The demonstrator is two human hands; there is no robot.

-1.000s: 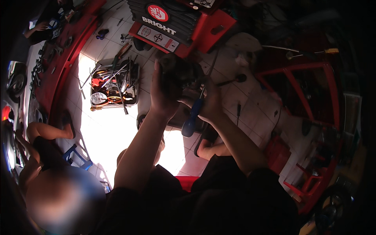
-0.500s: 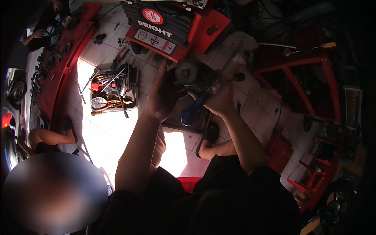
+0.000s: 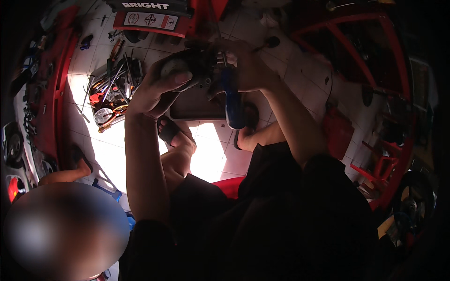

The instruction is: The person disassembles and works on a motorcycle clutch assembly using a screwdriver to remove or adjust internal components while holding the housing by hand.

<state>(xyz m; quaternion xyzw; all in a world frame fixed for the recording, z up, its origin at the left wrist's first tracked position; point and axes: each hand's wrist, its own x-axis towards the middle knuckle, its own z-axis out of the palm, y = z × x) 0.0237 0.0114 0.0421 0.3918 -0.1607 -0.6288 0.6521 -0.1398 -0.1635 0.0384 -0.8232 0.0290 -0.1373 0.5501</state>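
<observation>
My left hand (image 3: pixel 152 91) is wrapped round a dark metal engine part (image 3: pixel 200 77) with a round, paler cap, its thumb lying across the cap. Small round holes show on the part's near side. To the right, my right hand (image 3: pixel 253 70) holds a screwdriver (image 3: pixel 234 105) with a blue handle. The handle hangs downward below the fingers, and a thin shaft runs up past them. Shadow hides where the right fingertips meet the part. Beneath both hands a dark shallow tray (image 3: pixel 197 111) rests on the tiled floor.
A tray heaped with hand tools (image 3: pixel 112 91) sits on the floor at the left. A red cabinet (image 3: pixel 154 24) stands ahead, and a red metal frame (image 3: pixel 356 51) at the right. Another person's leg (image 3: pixel 68 175) shows at the lower left.
The view has shifted, so the floor things sit higher and further left. The engine part has turned in my left hand, and the screwdriver handle now hangs nearly straight down.
</observation>
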